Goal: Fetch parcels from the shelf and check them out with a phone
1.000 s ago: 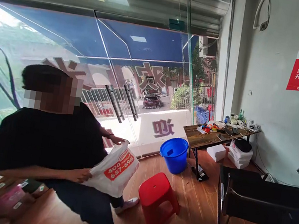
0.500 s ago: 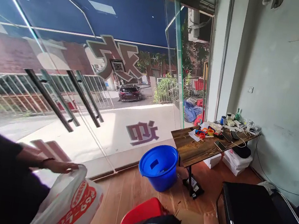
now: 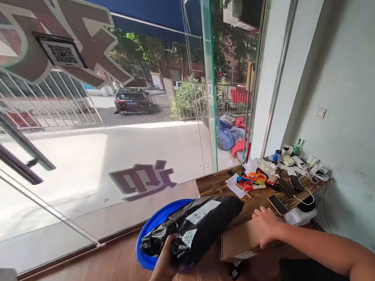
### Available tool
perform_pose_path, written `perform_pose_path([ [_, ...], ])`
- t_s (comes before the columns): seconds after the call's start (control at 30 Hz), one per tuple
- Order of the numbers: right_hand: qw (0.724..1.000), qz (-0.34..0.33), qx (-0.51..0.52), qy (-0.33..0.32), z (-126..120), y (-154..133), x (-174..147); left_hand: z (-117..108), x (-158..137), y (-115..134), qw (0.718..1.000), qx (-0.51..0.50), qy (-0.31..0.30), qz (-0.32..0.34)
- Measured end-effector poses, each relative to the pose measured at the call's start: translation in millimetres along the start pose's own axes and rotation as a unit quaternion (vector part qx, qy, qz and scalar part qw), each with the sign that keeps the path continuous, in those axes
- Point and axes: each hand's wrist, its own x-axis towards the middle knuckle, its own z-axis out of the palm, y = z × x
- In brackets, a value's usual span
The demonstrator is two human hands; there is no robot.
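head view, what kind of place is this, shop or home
Probably a small parcel shop or courier pickup point. The left hand holds a labelled black mailer bag, the right hand rests on a cardboard box, tape rolls lie on the desk, and a glass storefront faces the street.

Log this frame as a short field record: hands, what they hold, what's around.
left hand: grips the black plastic parcel from below, white labels on it
right hand: on top of the cardboard box
under parcel: blue bucket on the wood floor
table: wooden, with tape rolls, a phone, cables, small bottles
left of view: glass door with bar handles, street and parked car outside
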Motion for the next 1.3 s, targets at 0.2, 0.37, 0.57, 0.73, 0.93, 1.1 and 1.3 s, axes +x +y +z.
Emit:
perform_pose_path([
  [0.2,0.999,-0.019,0.022,-0.041,6.8,76.7,71.2,94.1,79.8,27.8,0.999,-0.023,0.016,-0.03],
  [0.37,0.989,-0.014,0.071,-0.128,68.7,146.8,93.2,123.5,120.2,30.9,0.996,0.03,0.067,-0.053],
  [0.57,0.96,-0.11,0.166,-0.198,106.7,210.6,122.3,138.0,181.6,29.8,0.977,0.166,0.126,-0.041],
  [0.73,0.947,-0.177,0.208,-0.171,98.2,225.1,141.4,157.2,225.1,30.6,0.928,0.303,0.213,0.029],
  [0.93,0.951,0.187,0.246,0.03,148.8,273.2,99.9,179.5,167.3,-29.0,0.868,0.403,0.209,0.2],
  [1.1,0.923,0.321,0.209,0.025,184.6,287.8,77.2,182.6,95.1,-113.0,0.818,0.51,-0.011,0.267],
  [1.3,0.918,0.301,0.257,0.031,190.3,281.2,93.4,241.9,65.2,-104.0,0.655,0.742,-0.121,0.07],
])
